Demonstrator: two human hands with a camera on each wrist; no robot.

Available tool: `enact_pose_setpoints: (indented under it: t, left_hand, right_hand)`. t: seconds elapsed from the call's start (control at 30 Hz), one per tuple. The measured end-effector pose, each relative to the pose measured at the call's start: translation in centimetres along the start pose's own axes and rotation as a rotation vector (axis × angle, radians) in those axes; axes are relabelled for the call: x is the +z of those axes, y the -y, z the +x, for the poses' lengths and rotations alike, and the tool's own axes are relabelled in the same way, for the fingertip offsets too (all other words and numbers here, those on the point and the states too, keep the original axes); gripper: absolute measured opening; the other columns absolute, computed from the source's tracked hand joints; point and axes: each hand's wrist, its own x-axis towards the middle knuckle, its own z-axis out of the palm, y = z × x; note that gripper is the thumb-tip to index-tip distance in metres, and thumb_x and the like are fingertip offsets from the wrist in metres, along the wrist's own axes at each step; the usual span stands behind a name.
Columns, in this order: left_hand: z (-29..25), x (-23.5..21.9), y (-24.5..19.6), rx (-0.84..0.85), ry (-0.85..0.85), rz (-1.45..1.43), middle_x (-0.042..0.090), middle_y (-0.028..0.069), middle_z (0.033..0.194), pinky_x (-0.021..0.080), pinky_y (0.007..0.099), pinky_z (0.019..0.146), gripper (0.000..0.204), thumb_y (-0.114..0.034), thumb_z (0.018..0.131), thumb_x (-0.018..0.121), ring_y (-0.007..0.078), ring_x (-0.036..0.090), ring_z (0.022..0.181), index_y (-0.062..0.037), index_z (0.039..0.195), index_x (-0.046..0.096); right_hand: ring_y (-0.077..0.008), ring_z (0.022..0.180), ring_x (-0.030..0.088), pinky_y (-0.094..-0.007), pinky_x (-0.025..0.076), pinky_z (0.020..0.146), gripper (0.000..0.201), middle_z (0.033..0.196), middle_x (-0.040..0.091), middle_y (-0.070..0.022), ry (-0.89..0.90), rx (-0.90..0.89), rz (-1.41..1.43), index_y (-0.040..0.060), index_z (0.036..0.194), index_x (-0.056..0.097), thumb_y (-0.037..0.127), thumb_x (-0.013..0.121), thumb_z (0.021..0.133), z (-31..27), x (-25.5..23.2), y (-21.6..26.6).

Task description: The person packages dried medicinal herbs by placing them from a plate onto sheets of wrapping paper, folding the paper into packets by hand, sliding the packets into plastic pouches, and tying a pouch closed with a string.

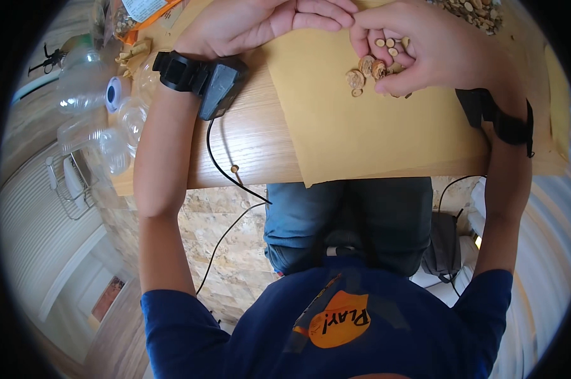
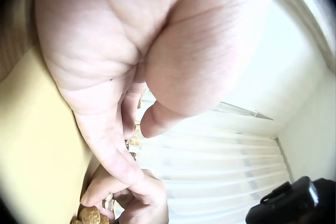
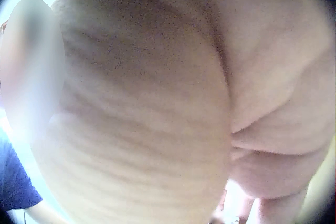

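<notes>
My right hand (image 1: 427, 54) is over a sheet of tan paper (image 1: 380, 139), with curled fingers holding several small pale round slices (image 1: 392, 52) against the palm. Larger wrinkled brown dried slices (image 1: 355, 79) lie on the paper by its thumb and fingertips; the left wrist view shows a brown piece (image 2: 90, 215) beside that hand. At the top of the head view, my left hand (image 1: 260, 24) stretches across the paper's far left side, palm showing and fingers fairly straight, the fingertips right beside the right hand. Its upper part is cut off there. In the right wrist view the palm (image 3: 142, 103) hides the fingers.
A heap of dried pieces (image 1: 471, 12) lies at the far right of the wooden table (image 1: 254, 139). Clear plastic containers (image 1: 83, 82) and an orange-edged bag (image 1: 143, 16) stand at the left. One small round piece (image 1: 235, 168) sits near the table's front edge, beside a black cable (image 1: 217, 155).
</notes>
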Motion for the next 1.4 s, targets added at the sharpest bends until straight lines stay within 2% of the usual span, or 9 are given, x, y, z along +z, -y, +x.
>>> enact_pose_setpoints:
  t: [0.27, 0.47, 0.63, 0.77, 0.83, 0.97, 1.03, 1.17, 1.4]
  left_hand:
    - [-0.3, 1.0, -0.4, -0.023, -0.037, -0.011, 0.07, 0.0209, 0.121, 0.061, 0.0328, 0.096, 0.031, -0.01, 0.113, 0.045, 0.0238, 0.073, 0.106, 0.0078, 0.137, 0.054]
    - [-0.1, 0.4, -0.1, -0.004, -0.01, -0.002, 0.069, 0.022, 0.122, 0.061, 0.0327, 0.095, 0.032, -0.01, 0.113, 0.045, 0.0239, 0.073, 0.105, 0.0081, 0.138, 0.054]
    - [-0.1, 0.4, -0.1, -0.003, -0.004, -0.004, 0.069, 0.0224, 0.123, 0.061, 0.0328, 0.095, 0.032, -0.011, 0.113, 0.045, 0.0237, 0.073, 0.105, 0.0084, 0.137, 0.054]
    - [-0.1, 0.2, -0.2, -0.004, -0.004, -0.012, 0.069, 0.0224, 0.123, 0.062, 0.0322, 0.094, 0.032, -0.01, 0.113, 0.045, 0.0233, 0.073, 0.105, 0.0086, 0.137, 0.054]
    - [-0.1, 0.3, -0.1, -0.001, 0.003, -0.019, 0.069, 0.0222, 0.123, 0.062, 0.032, 0.094, 0.032, -0.01, 0.113, 0.045, 0.0232, 0.073, 0.105, 0.0086, 0.137, 0.054]
    - [-0.1, 0.4, -0.1, -0.002, -0.011, -0.022, 0.07, 0.0212, 0.122, 0.062, 0.0316, 0.093, 0.031, -0.01, 0.113, 0.046, 0.0227, 0.073, 0.104, 0.0085, 0.136, 0.054]
    - [-0.2, 0.5, -0.2, -0.001, -0.016, -0.019, 0.07, 0.0207, 0.122, 0.062, 0.0315, 0.093, 0.031, -0.01, 0.113, 0.046, 0.0225, 0.074, 0.104, 0.0084, 0.136, 0.054]
    - [-0.4, 0.7, -0.1, -0.019, -0.042, 0.028, 0.07, 0.019, 0.12, 0.062, 0.0311, 0.092, 0.029, -0.01, 0.112, 0.048, 0.0218, 0.073, 0.103, 0.0065, 0.135, 0.055]
    - [-1.2, 0.6, -0.9, -0.097, -0.06, 0.16, 0.071, 0.0156, 0.116, 0.062, 0.029, 0.087, 0.025, -0.009, 0.111, 0.05, 0.0191, 0.073, 0.099, 0.004, 0.131, 0.058]
  right_hand:
    - [-0.0097, 0.062, 0.058, -0.0273, 0.045, 0.058, 0.023, 0.072, 0.067, -0.0026, -0.102, -0.015, 0.018, 0.0053, 0.1, 0.071, 0.014, 0.084, 0.084, -0.5, 0.6, -0.4]
    - [-0.0093, 0.063, 0.058, -0.0257, 0.044, 0.057, 0.019, 0.072, 0.068, -0.0029, 0.074, 0.349, 0.047, 0.0057, 0.101, 0.072, 0.016, 0.081, 0.088, 0.2, -1.0, 1.9]
    - [-0.0074, 0.062, 0.055, -0.0248, 0.042, 0.057, 0.013, 0.071, 0.067, -0.0017, -0.01, 0.087, 0.204, 0.0056, 0.097, 0.075, 0.017, 0.079, 0.091, -0.8, 0.2, -1.7]
    - [-0.0064, 0.062, 0.054, -0.0239, 0.042, 0.057, 0.012, 0.07, 0.066, 0.0, -0.048, 0.006, 0.046, 0.0052, 0.098, 0.076, 0.015, 0.078, 0.091, -1.2, -0.6, 0.1]
    - [-0.0051, 0.062, 0.053, -0.0226, 0.042, 0.058, 0.012, 0.074, 0.068, 0.0001, 0.142, 0.266, 0.158, 0.0043, 0.099, 0.077, 0.014, 0.077, 0.092, -0.7, -2.1, 0.3]
    - [-0.0039, 0.061, 0.052, -0.0215, 0.041, 0.057, 0.011, 0.077, 0.07, -0.0004, 0.27, 0.284, 0.377, 0.0032, 0.098, 0.077, 0.013, 0.077, 0.092, -0.3, -4.2, 0.0]
    - [-0.0031, 0.062, 0.053, -0.0206, 0.04, 0.057, 0.01, 0.08, 0.071, -0.001, -0.245, -0.011, 0.087, 0.003, 0.099, 0.076, 0.01, 0.076, 0.091, -0.3, -1.0, -2.7]
    - [-0.0042, 0.065, 0.055, -0.0209, 0.041, 0.059, 0.012, 0.08, 0.071, -0.001, -0.288, 0.128, 0.142, 0.0019, 0.101, 0.074, 0.007, 0.076, 0.09, -0.9, -1.4, -1.3]
    - [-0.0084, 0.075, 0.064, -0.0229, 0.05, 0.066, 0.025, 0.091, 0.076, -0.0045, -0.3, -0.026, 0.027, 0.0012, 0.108, 0.072, 0.009, 0.08, 0.086, -1.1, -1.6, -1.2]
